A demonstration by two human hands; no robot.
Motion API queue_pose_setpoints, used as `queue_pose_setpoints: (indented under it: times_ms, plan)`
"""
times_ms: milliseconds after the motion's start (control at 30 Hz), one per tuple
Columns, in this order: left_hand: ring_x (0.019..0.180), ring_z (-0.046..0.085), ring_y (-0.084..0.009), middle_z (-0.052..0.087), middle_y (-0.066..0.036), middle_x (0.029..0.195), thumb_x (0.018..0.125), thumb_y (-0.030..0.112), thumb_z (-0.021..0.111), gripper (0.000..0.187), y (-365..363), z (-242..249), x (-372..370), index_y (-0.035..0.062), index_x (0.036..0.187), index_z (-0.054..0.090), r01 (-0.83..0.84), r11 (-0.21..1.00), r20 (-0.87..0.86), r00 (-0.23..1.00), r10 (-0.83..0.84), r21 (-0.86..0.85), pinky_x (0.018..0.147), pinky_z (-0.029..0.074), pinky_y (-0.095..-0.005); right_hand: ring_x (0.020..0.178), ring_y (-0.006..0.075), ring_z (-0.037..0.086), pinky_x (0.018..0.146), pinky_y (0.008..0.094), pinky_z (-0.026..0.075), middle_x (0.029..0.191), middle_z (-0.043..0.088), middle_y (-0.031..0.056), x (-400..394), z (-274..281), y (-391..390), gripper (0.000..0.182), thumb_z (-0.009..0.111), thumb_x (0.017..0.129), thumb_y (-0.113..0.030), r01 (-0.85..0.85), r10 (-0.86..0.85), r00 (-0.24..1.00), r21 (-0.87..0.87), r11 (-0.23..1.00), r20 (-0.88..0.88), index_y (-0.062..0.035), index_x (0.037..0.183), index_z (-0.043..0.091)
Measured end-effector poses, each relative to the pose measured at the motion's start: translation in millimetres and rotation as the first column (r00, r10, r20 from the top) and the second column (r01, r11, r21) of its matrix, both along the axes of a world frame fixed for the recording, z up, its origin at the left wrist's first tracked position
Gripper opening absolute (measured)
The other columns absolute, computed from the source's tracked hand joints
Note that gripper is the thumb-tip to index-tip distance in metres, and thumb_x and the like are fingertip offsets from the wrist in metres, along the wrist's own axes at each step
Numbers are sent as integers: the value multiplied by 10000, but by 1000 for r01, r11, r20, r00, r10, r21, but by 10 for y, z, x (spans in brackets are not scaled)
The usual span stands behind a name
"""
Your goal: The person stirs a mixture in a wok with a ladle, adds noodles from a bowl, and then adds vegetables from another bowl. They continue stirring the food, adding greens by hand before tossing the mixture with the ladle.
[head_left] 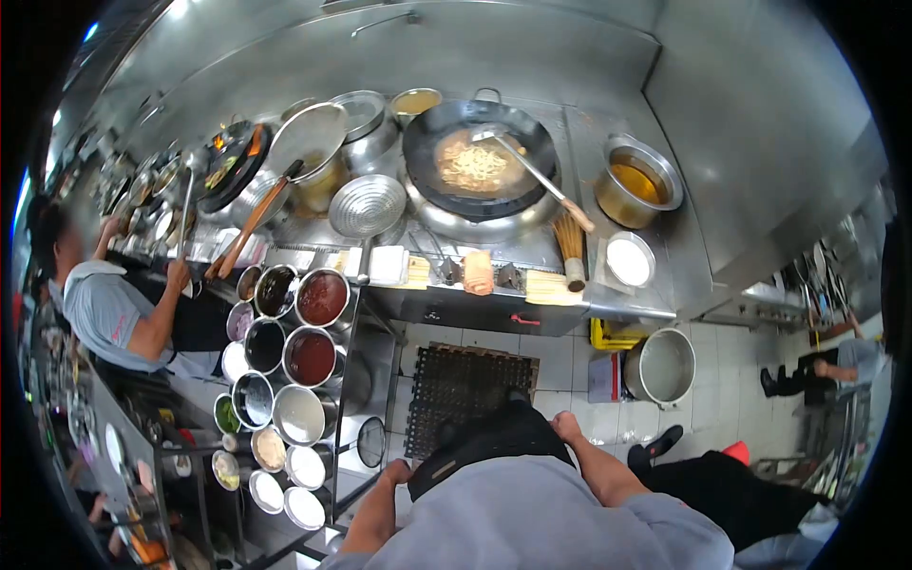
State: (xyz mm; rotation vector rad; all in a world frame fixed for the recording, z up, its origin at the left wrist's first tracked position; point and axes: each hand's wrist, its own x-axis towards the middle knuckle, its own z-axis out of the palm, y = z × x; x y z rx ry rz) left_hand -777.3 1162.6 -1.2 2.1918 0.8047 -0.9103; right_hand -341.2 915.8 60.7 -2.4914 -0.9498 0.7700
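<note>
My left hand [397,471] hangs low beside my dark apron, near the metal rack, its fingers loosely curled with nothing seen in them. At my other side, my right hand [566,427] is also curled and holds nothing visible. In front of me a large dark wok [427,133] sits on the stove, with pale food pieces [473,166] in brownish liquid. A wooden-handled wok ladle [537,173] rests in it, its handle over the near rim. A perforated skimmer [368,206] lies left of the wok; a bamboo brush [571,252] stands at the counter's front.
A pot of amber liquid [638,180] and a white-filled bowl [630,260] are at right. Several sauce and ingredient containers [313,356] fill the left rack. A large pot [660,368] stands on the floor, near a black mat [465,394]. A co-worker [123,313] stands left; others are at right.
</note>
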Motion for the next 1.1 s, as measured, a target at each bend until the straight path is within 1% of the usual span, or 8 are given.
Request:
queue_pose_setpoints:
  times_ms: [100, 200, 500, 700, 867, 900, 1000, 1100]
  plan:
    - [932, 569, -325, 606, -193, 958, 709, 341, 532, 368, -132, 644, 601, 49, 904, 641, -394, 916, -12, 919, 394, -71, 799, 454, -385, 693, 386, 573, 645, 434, 465, 705, 584, 219, 149, 303, 244, 322, 562, 739, -334, -7, -6, 999, -256, 967, -52, -24, 685, 631]
    - [905, 585, -304, 622, -166, 944, 718, 287, 529, 306, -247, -71, 913, 65, 889, 652, -304, 894, 372, 829, 418, -329, 793, 458, -369, 766, 380, 585, 681, 446, 469, 788, 601, 233, 466, 251, 395, 337, 560, 728, -332, -88, 44, 987, -288, 953, -155, -4, 734, 636]
    - [888, 585, -201, 643, -99, 904, 738, 226, 546, 246, 1, 921, 2563, 91, 913, 656, -313, 848, 201, 882, 427, -427, 793, 449, -316, 549, 278, 554, 539, 397, 430, 622, 572, 188, 1166, -45, 244, 192, 540, 697, -192, -165, 137, 947, -73, 984, -289, -14, 665, 605]
    - [838, 609, -253, 640, -126, 886, 710, 221, 553, 260, -345, 896, 3002, 108, 920, 655, 61, 972, 221, 975, -10, -227, 752, 468, -362, 578, 311, 579, 551, 405, 441, 606, 561, 213, 1327, -90, -360, 238, 527, 708, -202, -104, 88, 960, -46, 994, -267, 9, 628, 600]
    - [804, 613, -274, 641, -129, 861, 683, 226, 579, 235, -481, 1095, 2958, 100, 861, 665, -89, 960, 144, 981, 131, -264, 723, 477, -358, 710, 364, 597, 643, 412, 480, 724, 605, 215, 1239, -392, -924, 369, 594, 694, -359, -362, 313, 922, -223, 905, -226, 5, 646, 624]
    - [800, 612, -276, 640, -129, 853, 687, 229, 585, 221, -496, 1130, 2895, 97, 843, 666, -167, 947, 185, 957, 222, -274, 717, 476, -355, 758, 351, 607, 683, 408, 485, 778, 616, 206, 1211, -1015, -1147, 406, 585, 696, -392, -198, 137, 962, -261, 945, -236, 12, 680, 628]
    - [791, 609, -279, 638, -131, 837, 694, 235, 597, 200, -580, 1024, 2605, 90, 816, 662, -331, 914, 199, 904, 378, -236, 705, 474, -355, 797, 344, 607, 708, 403, 485, 800, 613, 215, 1162, -712, -1105, 382, 584, 698, -368, -186, 13, 921, -409, 893, -390, 11, 712, 632]
    - [789, 607, -282, 635, -136, 826, 696, 243, 606, 197, -606, 969, 2331, 82, 800, 650, -407, 896, 204, 876, 437, -177, 698, 469, -362, 728, 310, 621, 646, 384, 494, 745, 620, 198, 1177, -708, -984, 271, 562, 689, -265, -399, 318, 906, -310, 863, -279, -5, 667, 635]
